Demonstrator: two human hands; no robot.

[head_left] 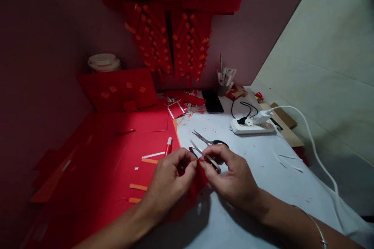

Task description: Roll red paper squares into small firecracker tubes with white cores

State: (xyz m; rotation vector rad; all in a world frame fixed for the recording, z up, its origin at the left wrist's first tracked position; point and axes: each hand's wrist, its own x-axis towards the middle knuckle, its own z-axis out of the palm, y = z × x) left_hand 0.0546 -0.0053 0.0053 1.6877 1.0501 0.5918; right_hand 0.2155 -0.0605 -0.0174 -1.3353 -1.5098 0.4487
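Observation:
My left hand (169,181) and my right hand (230,175) meet over the white table (263,171), both pinching a small piece of red paper (200,177) between thumb and fingertips. The paper hangs down below my fingers and is partly hidden by them. Just behind my hands lie two pairs of scissors (209,142) with dark handles, their blades pointing left. A red glue stick or marker (168,146) lies left of the scissors on the large red paper sheets (117,163).
Orange and white paper strips (149,160) lie on the red sheets. A white power strip (251,125) with a charger and cable sits at the back right, a black phone (212,101) behind it. A cup of pens (223,81) and a red folded paper piece (172,39) stand at the wall.

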